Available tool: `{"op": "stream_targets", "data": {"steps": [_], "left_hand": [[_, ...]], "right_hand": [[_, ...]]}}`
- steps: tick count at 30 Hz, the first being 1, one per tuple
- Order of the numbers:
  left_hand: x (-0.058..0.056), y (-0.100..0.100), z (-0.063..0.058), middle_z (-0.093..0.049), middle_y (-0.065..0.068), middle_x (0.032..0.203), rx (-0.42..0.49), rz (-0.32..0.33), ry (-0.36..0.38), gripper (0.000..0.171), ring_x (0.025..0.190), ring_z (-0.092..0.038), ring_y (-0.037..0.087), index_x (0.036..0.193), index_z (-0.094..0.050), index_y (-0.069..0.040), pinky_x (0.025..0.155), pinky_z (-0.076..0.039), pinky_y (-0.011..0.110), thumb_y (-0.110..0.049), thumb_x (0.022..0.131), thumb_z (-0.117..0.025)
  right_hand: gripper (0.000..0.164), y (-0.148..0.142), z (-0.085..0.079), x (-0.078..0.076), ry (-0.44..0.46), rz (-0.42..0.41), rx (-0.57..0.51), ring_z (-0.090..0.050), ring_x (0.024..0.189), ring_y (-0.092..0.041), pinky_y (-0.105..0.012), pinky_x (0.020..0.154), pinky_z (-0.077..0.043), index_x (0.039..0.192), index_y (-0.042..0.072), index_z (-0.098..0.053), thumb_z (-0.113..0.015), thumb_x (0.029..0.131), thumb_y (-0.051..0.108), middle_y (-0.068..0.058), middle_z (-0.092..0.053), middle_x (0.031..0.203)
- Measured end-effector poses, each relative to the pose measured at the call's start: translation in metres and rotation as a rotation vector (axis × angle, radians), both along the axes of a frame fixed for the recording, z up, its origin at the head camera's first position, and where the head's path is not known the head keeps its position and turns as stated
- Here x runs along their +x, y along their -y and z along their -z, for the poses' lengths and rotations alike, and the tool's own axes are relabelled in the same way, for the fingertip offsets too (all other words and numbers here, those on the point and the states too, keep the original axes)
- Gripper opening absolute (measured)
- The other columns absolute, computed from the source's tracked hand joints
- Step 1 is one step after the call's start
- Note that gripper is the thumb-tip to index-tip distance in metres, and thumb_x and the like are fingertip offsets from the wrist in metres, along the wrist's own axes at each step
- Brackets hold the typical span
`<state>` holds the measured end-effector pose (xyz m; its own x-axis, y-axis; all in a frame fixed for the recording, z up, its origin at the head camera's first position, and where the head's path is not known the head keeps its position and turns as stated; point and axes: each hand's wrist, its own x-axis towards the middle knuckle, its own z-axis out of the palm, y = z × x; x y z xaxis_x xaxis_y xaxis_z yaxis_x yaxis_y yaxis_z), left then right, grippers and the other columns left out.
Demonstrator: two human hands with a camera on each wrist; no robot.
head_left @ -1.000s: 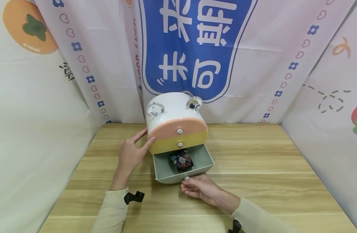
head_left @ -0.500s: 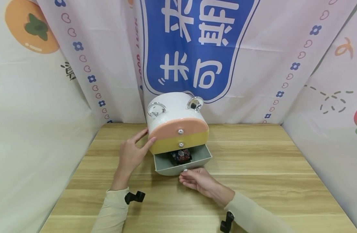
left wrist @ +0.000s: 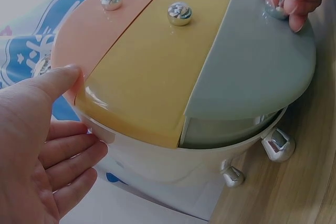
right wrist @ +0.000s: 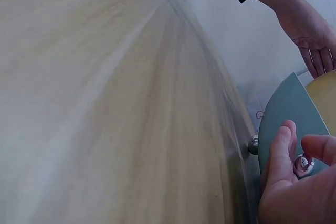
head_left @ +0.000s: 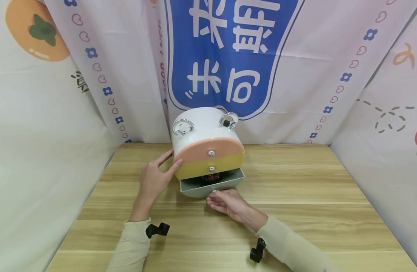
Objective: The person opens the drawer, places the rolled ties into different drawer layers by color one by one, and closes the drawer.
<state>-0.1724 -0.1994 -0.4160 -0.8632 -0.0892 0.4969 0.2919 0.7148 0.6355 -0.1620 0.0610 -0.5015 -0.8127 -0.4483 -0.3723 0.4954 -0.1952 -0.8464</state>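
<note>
A small drawer organizer (head_left: 201, 124) stands near the back of the table, with a white rounded body, a pink drawer (head_left: 195, 153) and a yellow drawer (head_left: 195, 172) pushed in. Its bottom green drawer (head_left: 195, 192) sticks out partway. Inside, a dark floral-patterned item (head_left: 212, 177) shows only in part under the yellow drawer. My right hand (head_left: 230, 204) pinches the silver knob (right wrist: 304, 165) of the green drawer between thumb and fingers. My left hand (head_left: 153, 181) rests on the organizer's left side, its thumb at the front edge and its fingers fairly straight in the left wrist view.
Two silver rings (head_left: 183, 128) rise from the top of the organizer, and silver feet (left wrist: 278, 145) show beneath it. Printed cloth (head_left: 137, 75) hangs behind the wooden table (head_left: 297, 211) and along both sides.
The green drawer has slid inward, pushed back by my right hand on its knob. Less of the floral item shows now. My left hand has kept its place.
</note>
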Motion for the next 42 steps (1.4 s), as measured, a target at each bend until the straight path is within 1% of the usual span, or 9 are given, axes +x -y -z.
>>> {"op": "stream_targets", "data": {"steps": [2, 4, 9, 12, 16, 20, 29, 37, 42], "left_hand": [[0.001, 0.000, 0.000, -0.067, 0.002, 0.127, -0.002, -0.004, -0.002, 0.055, 0.071, -0.067, 0.026, 0.128, -0.063, -0.026, 0.068, -0.052, 0.037, -0.059, 0.084, -0.066], [0.001, 0.000, 0.001, -0.067, 0.003, 0.127, -0.005, -0.002, 0.001, 0.055, 0.066, -0.063, 0.025, 0.128, -0.063, -0.025, 0.067, -0.051, 0.036, -0.058, 0.084, -0.066], [0.001, -0.001, 0.001, -0.066, 0.004, 0.127, 0.016, 0.016, 0.009, 0.056, 0.112, -0.066, 0.029, 0.128, -0.063, -0.025, 0.091, -0.053, 0.046, -0.058, 0.084, -0.067], [0.001, -0.002, 0.000, -0.067, 0.005, 0.127, 0.025, 0.024, 0.001, 0.056, 0.116, -0.064, 0.030, 0.128, -0.063, -0.024, 0.093, -0.052, 0.047, -0.057, 0.083, -0.067], [0.001, -0.003, -0.002, -0.067, 0.004, 0.127, 0.009, 0.017, -0.007, 0.054, 0.075, -0.070, 0.023, 0.128, -0.063, -0.025, 0.078, -0.055, 0.038, -0.056, 0.084, -0.067], [0.000, -0.004, -0.004, -0.067, 0.002, 0.127, -0.004, 0.005, -0.004, 0.053, 0.040, -0.035, 0.012, 0.128, -0.063, -0.027, 0.057, -0.043, 0.027, -0.057, 0.084, -0.067], [-0.004, -0.004, -0.005, -0.066, 0.002, 0.127, -0.015, 0.006, -0.026, 0.052, 0.035, -0.027, 0.005, 0.128, -0.063, -0.029, 0.046, -0.035, 0.025, -0.057, 0.083, -0.067], [-0.003, -0.002, 0.000, -0.065, 0.005, 0.128, -0.032, 0.011, -0.028, 0.054, 0.041, -0.032, 0.008, 0.128, -0.063, -0.024, 0.063, -0.045, 0.027, -0.058, 0.084, -0.066], [0.001, 0.000, 0.003, -0.065, 0.005, 0.128, -0.027, -0.001, -0.035, 0.053, 0.039, -0.028, 0.007, 0.127, -0.063, -0.026, 0.052, -0.039, 0.025, -0.057, 0.084, -0.067]], "right_hand": [[0.036, 0.002, 0.000, -0.003, 0.003, 0.007, -0.002, -0.072, 0.088, -0.014, -0.028, 0.087, -0.056, 0.116, -0.009, -0.062, -0.065, 0.089, 0.015, -0.008, -0.075, 0.094], [0.035, 0.003, 0.001, -0.005, 0.004, 0.016, 0.001, -0.072, 0.088, -0.014, -0.028, 0.086, -0.056, 0.115, -0.008, -0.062, -0.065, 0.089, 0.015, -0.008, -0.075, 0.093], [0.034, 0.006, 0.000, -0.012, -0.003, 0.035, 0.012, -0.072, 0.088, -0.015, -0.028, 0.086, -0.056, 0.114, -0.007, -0.063, -0.065, 0.089, 0.014, -0.007, -0.075, 0.092], [0.035, 0.007, -0.001, -0.016, -0.013, 0.041, 0.017, -0.072, 0.088, -0.014, -0.028, 0.087, -0.055, 0.115, -0.008, -0.062, -0.064, 0.089, 0.014, -0.007, -0.075, 0.092], [0.036, 0.008, -0.003, -0.020, -0.019, 0.047, 0.021, -0.072, 0.088, -0.015, -0.027, 0.086, -0.056, 0.117, -0.009, -0.060, -0.062, 0.090, 0.014, -0.007, -0.074, 0.092], [0.036, 0.008, -0.005, -0.024, -0.020, 0.055, 0.024, -0.072, 0.089, -0.015, -0.027, 0.087, -0.055, 0.118, -0.010, -0.059, -0.061, 0.090, 0.013, -0.008, -0.074, 0.093], [0.034, 0.011, -0.008, -0.034, -0.015, 0.083, 0.029, -0.072, 0.089, -0.017, -0.028, 0.086, -0.056, 0.117, -0.010, -0.059, -0.059, 0.091, 0.012, -0.010, -0.074, 0.093], [0.035, 0.013, -0.006, -0.034, -0.017, 0.072, 0.036, -0.072, 0.087, -0.017, -0.028, 0.084, -0.057, 0.118, -0.010, -0.058, -0.058, 0.092, 0.013, -0.010, -0.074, 0.092], [0.036, 0.015, -0.004, -0.034, -0.007, 0.065, 0.028, -0.073, 0.086, -0.017, -0.028, 0.083, -0.057, 0.118, -0.010, -0.059, -0.062, 0.090, 0.013, -0.010, -0.075, 0.091]]}}
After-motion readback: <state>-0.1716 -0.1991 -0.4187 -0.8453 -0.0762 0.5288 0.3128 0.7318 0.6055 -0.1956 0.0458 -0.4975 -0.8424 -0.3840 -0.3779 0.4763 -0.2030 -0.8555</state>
